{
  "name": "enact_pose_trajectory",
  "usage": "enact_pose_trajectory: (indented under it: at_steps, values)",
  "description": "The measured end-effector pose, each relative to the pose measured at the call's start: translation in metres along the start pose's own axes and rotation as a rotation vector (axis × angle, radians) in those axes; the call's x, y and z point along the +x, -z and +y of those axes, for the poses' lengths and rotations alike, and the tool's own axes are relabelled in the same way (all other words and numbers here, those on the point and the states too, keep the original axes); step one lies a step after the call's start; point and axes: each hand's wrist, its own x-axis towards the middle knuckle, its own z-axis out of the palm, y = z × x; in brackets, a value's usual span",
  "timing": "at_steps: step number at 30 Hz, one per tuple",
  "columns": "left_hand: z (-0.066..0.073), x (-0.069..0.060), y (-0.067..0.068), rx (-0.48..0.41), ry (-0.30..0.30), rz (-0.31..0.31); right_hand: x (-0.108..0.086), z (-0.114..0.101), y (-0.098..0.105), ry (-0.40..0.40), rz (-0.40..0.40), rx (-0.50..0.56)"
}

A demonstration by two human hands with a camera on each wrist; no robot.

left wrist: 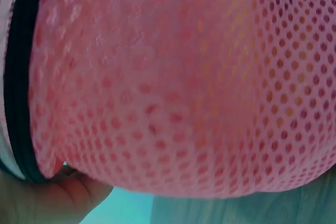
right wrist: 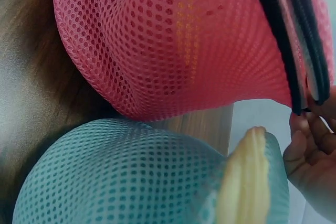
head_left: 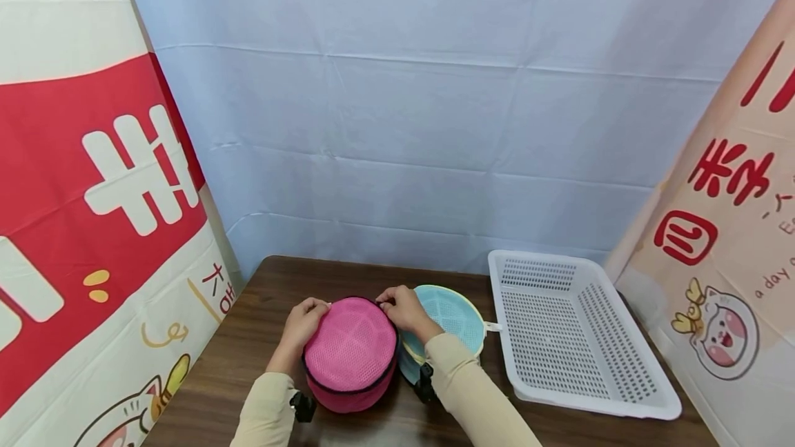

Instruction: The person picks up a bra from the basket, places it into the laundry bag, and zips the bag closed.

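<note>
A round pink mesh laundry bag with a black zipper round its top edge stands on the table. My left hand grips its upper left rim; in the left wrist view the fingers lie under the black zipper band. With my right hand I pinch the zipper edge at the bag's far right, and the right wrist view shows the fingertips at the black zipper. Something yellowish shows faintly through the pink mesh. Beside it, under my right forearm, sits a blue mesh laundry bag with yellow trim.
A white perforated plastic basket stands at the right of the dark wood table. From the blue bag a small white tab reaches towards the basket's wall. Cloth backdrops hang behind and at both sides.
</note>
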Motion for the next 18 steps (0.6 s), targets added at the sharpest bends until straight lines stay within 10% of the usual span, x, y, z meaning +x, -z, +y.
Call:
enact_pose_trajectory:
  at_steps: [18]
  values:
    - [0.0004, -0.0014, -0.0044, -0.042, -0.025, 0.02, -0.005, 0.0056, -0.005, -0.005, 0.132, -0.021]
